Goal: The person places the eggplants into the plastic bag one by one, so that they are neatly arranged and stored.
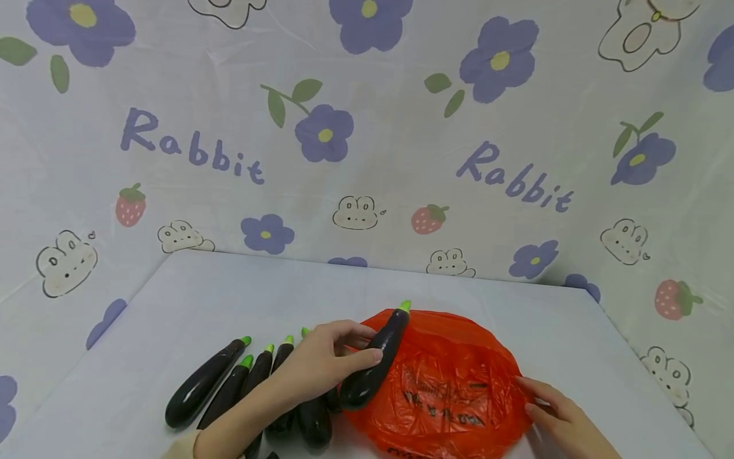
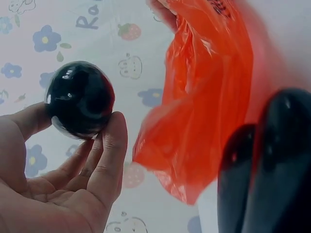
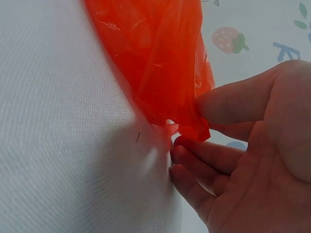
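Observation:
My left hand (image 1: 323, 360) grips a dark, glossy eggplant (image 1: 375, 363) with a bright green stem end, tilted over the left part of a red plastic bag (image 1: 447, 382). In the left wrist view, the rounded end of this eggplant (image 2: 80, 99) shows between thumb and fingers, apart from the bag (image 2: 204, 97). The right hand (image 1: 564, 417) pinches the right edge of the bag. Seen from the right wrist, thumb and forefinger of that hand (image 3: 243, 131) hold a fold of the red plastic (image 3: 160, 63) close over the white tabletop. Dark printing shows on the bag.
Several more eggplants lie side by side on the table left of the bag, the outermost eggplant (image 1: 201, 389) at the far left, partly covered by my left forearm. The white table (image 1: 275, 280) ends at a printed cloth backdrop (image 1: 390, 178) with flowers and rabbits.

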`<state>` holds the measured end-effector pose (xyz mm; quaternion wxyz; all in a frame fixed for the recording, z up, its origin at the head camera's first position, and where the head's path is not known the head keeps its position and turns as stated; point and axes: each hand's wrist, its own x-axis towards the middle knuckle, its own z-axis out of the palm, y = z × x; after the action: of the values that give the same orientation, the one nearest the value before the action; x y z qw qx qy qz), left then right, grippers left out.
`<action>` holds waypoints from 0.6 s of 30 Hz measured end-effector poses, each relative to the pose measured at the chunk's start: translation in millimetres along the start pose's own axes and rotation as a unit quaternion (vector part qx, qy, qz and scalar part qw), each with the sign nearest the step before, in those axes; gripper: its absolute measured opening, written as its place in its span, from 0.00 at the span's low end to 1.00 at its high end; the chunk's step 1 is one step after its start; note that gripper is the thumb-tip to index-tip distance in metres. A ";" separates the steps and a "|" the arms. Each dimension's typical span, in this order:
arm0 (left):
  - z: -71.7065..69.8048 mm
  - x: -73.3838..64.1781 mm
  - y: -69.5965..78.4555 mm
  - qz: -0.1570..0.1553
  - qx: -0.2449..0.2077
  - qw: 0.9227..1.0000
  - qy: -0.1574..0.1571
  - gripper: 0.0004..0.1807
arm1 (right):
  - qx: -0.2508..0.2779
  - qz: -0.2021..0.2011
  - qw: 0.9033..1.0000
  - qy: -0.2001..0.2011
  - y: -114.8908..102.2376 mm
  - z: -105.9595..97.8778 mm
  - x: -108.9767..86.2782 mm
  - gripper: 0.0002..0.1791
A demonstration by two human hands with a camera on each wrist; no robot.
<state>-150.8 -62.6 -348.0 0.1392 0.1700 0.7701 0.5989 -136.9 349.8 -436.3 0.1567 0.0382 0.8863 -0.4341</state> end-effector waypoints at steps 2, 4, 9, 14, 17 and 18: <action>4.6 2.9 1.2 -0.001 0.006 1.000 -0.003 0.22 | 0.002 0.001 1.000 -0.001 -0.2 0.5 0.5 0.29; 10.1 6.1 2.3 -0.005 0.012 1.000 -0.006 0.22 | 0.003 0.000 1.000 -0.001 -0.3 0.6 0.2 0.29; 25.7 14.7 3.1 -0.005 0.027 1.000 -0.012 0.20 | 0.001 0.000 1.000 -0.002 -0.5 -0.1 -1.8 0.30; 41.7 21.4 2.2 -0.019 0.042 0.999 -0.014 0.19 | -0.003 -0.001 1.000 0.000 -0.9 0.3 -1.9 0.29; 51.3 26.1 -0.9 -0.039 0.038 0.998 -0.013 0.18 | -0.005 0.006 1.000 0.002 -0.7 1.0 -0.2 0.30; 54.6 27.8 -2.2 -0.046 0.033 0.998 -0.014 0.18 | -0.004 0.008 1.000 0.003 -0.4 1.2 0.5 0.30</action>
<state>-153.3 -3.5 -363.8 0.1721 0.1473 0.7943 0.5637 -137.2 348.6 -436.8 0.1580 0.0456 0.8880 -0.4295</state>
